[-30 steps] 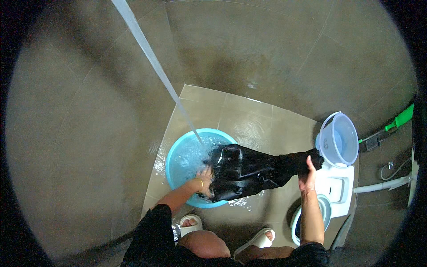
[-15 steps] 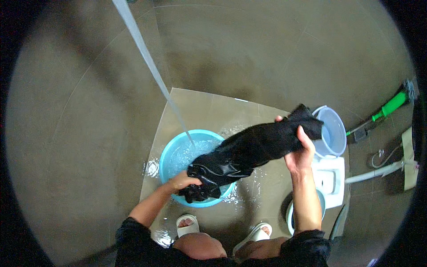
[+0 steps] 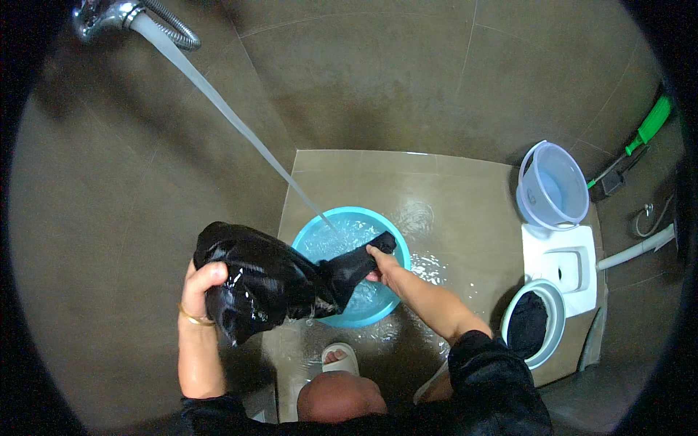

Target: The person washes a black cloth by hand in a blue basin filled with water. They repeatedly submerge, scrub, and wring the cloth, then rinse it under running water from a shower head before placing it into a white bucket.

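A wet, shiny black garment (image 3: 265, 276) stretches between my two hands over a light-blue basin (image 3: 354, 320). My left hand (image 3: 198, 287), with a gold-coloured bangle at its wrist, grips the bulky end, lifted to the left of the basin. My right hand (image 3: 379, 265) is closed round the narrower end, low over the basin's right side. Which kind of garment it is, I cannot tell. A stream of water (image 3: 240, 127) runs from a chrome tap (image 3: 109, 18) into the basin, where the water is rippled and bubbly.
On the right stand a pale lilac bucket (image 3: 556, 185), a white squat toilet (image 3: 563, 254) and a smaller basin (image 3: 558, 327) with dark cloth inside. A green-handled brush (image 3: 649, 125) leans at the far-right wall. The tiled floor (image 3: 465, 196) is wet. My white slipper (image 3: 342, 356) is close to the basin.
The garment's raised end has swapped sides: it was up at the right in my right hand, and now my left hand lifts it at the left. My right hand has come down over the basin.
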Tool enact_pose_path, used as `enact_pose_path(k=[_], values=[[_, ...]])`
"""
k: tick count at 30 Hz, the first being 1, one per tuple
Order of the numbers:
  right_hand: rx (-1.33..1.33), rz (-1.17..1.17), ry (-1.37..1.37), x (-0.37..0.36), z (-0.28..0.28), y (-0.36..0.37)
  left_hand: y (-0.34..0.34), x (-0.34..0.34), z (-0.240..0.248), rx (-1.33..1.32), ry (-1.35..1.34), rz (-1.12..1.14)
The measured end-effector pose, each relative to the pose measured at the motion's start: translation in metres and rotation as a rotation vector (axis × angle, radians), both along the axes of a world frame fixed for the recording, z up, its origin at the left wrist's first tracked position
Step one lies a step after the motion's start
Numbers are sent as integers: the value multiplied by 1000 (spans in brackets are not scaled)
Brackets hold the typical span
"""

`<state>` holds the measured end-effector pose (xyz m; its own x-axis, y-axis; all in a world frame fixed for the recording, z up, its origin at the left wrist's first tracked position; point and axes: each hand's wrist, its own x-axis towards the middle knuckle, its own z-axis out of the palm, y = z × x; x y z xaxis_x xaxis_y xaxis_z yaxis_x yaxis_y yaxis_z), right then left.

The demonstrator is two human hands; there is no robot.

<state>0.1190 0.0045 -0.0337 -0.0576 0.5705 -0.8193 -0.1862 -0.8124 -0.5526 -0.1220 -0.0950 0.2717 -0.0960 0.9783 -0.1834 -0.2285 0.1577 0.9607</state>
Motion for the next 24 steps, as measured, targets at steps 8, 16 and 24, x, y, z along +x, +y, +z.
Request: enact_pose_path(k=[8, 16, 24], values=[[856, 177, -879, 2, 25, 9, 46, -2, -188, -377, 924, -397], [1112, 1129, -1007, -1, 8, -5, 41, 94, -299, -396, 1711, -584], [982, 1381, -1117, -7, -72, -12, 49, 93, -353, -316, 2027, -839]])
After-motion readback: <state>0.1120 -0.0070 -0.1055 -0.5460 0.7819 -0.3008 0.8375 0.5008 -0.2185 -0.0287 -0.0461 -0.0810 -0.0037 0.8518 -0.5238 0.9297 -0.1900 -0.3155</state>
